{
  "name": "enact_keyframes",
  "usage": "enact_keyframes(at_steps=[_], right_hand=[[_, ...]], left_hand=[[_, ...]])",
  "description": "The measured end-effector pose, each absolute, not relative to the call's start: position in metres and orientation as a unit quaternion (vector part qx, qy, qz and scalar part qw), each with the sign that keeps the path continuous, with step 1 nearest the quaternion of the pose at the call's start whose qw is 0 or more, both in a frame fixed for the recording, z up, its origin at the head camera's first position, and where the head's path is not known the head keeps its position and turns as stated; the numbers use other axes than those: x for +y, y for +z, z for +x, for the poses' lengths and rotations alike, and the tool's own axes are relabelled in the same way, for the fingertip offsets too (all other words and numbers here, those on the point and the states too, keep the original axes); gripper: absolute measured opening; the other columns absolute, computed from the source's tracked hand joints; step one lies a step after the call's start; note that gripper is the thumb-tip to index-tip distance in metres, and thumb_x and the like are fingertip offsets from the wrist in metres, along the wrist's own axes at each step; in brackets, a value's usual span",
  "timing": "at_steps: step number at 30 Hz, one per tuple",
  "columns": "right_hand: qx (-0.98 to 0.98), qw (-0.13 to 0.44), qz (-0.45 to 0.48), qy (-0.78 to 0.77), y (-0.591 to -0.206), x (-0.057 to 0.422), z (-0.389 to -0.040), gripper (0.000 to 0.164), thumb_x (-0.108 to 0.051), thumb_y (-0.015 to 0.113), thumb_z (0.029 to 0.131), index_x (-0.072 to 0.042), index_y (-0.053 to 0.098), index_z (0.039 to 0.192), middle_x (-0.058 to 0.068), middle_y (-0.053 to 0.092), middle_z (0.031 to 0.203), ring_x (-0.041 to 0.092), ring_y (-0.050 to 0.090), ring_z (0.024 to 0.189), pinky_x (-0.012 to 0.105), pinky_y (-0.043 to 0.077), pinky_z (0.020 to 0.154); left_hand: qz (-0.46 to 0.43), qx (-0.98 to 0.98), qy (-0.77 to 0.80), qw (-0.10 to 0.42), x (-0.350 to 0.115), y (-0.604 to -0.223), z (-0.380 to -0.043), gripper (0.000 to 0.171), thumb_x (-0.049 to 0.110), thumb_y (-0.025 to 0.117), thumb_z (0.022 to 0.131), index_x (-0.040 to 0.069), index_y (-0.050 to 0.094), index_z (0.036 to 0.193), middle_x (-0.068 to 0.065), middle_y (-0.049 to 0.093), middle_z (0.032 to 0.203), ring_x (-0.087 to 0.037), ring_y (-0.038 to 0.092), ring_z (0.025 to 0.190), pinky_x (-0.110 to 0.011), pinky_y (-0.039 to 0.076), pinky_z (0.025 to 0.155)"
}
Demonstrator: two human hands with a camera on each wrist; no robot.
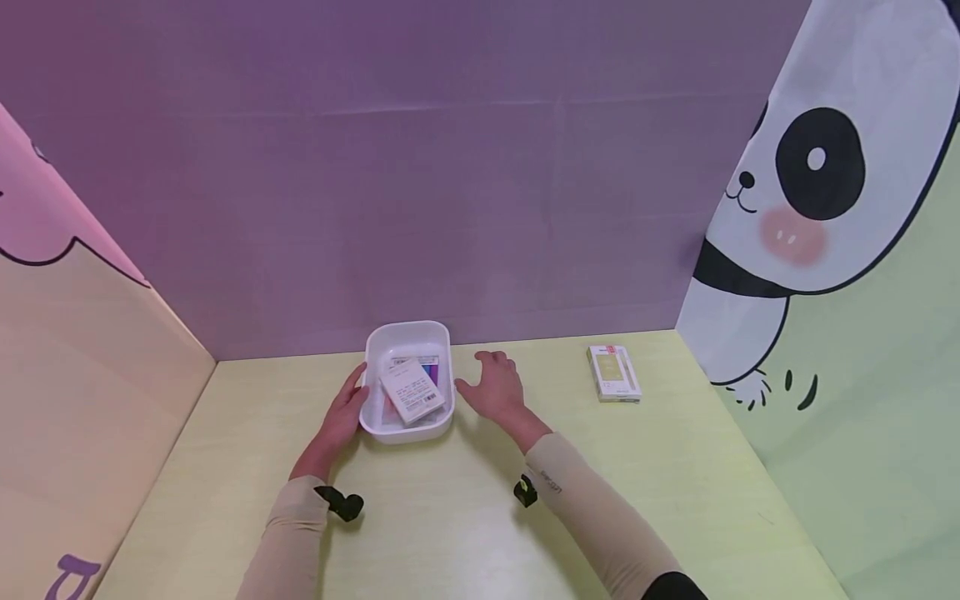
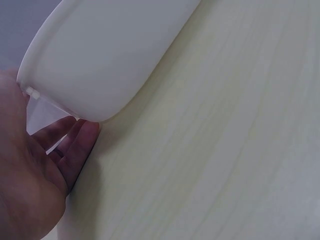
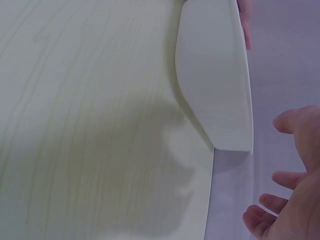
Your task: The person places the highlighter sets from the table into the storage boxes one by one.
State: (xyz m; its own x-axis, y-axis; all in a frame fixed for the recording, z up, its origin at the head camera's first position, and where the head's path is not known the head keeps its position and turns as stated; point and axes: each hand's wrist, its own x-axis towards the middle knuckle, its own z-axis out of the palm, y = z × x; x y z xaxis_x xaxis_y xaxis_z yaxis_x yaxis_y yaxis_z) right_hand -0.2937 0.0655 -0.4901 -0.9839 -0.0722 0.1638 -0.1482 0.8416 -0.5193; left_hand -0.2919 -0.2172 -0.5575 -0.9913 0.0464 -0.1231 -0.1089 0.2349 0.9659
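A white plastic bin (image 1: 407, 333) with rounded corners stands towards the back of the table. Inside it, a white printed box (image 1: 412, 390) lies slanted over another flat box with a purple and blue print (image 1: 431, 368), which it partly hides. My left hand (image 1: 347, 414) rests along the bin's left side. In the left wrist view, its extended fingers (image 2: 82, 145) touch the bin wall low down. Just right of the bin, my right hand (image 1: 495, 390) hovers apart from it, fingers spread and loosely bent, holding nothing.
A flat white and gold box (image 1: 615, 373) lies at the back right of the pale wooden table (image 1: 435, 533). A purple sheet (image 1: 465, 208) rises behind the table. Printed panels flank it, one showing a panda (image 1: 795, 242). Each wrist carries a small black camera.
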Motion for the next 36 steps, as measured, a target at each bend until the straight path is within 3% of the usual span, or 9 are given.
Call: enact_keyframes(at_steps=[20, 36], right_hand=[[-0.958, 0.074, 0.042, 0.274, -0.501, 0.095, -0.305, 0.059, -0.045, 0.066, 0.085, -0.007, 0.057, 0.129, 0.016, 0.052, 0.129, 0.036, 0.050, 0.115, 0.046, 0.047, 0.088], [-0.965, 0.050, 0.026, 0.256, -0.502, 0.119, -0.307, 0.059, -0.044, 0.065, 0.087, -0.007, 0.055, 0.131, 0.017, 0.050, 0.132, 0.037, 0.048, 0.118, 0.047, 0.045, 0.091]], left_hand=[[-0.017, 0.780, 0.623, 0.054, -0.218, -0.559, -0.292, 0.054, 0.030, 0.036, 0.107, 0.030, 0.016, 0.157, -0.026, 0.037, 0.146, -0.037, 0.042, 0.125, -0.046, 0.033, 0.103], [-0.013, 0.789, 0.613, 0.049, -0.218, -0.558, -0.291, 0.054, 0.033, 0.035, 0.106, 0.028, 0.017, 0.157, -0.026, 0.041, 0.143, -0.036, 0.046, 0.120, -0.038, 0.040, 0.095]])
